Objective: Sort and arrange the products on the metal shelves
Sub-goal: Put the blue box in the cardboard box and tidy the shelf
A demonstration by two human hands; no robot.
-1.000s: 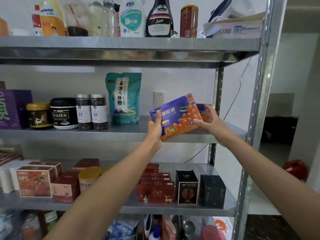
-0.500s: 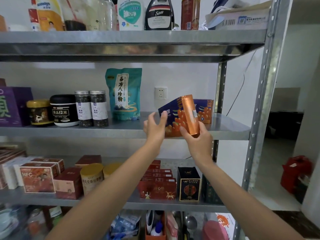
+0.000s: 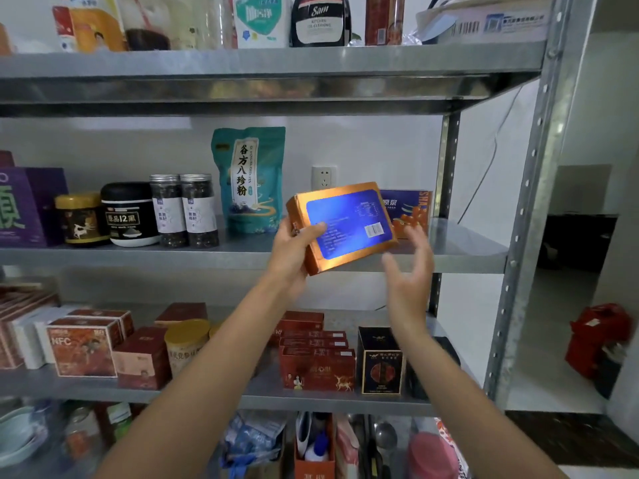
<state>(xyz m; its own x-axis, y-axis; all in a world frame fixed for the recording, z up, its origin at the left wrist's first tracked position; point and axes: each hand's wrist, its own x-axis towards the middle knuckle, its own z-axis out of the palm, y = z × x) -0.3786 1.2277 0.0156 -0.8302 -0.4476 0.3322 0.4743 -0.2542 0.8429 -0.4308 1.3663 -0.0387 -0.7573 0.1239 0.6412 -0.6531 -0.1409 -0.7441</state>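
One blue-and-orange box (image 3: 349, 223) not yet shelved.
The left hand (image 3: 297, 245) grips it, right hand (image 3: 411, 271) spread empty; matching box (image 3: 411, 210) shelved behind.

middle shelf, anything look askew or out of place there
Only the orange-and-blue box: the left hand holds it tilted in front of the shelf, back panel facing out. The blue box behind it stands upright; the jars and pouch stand straight.
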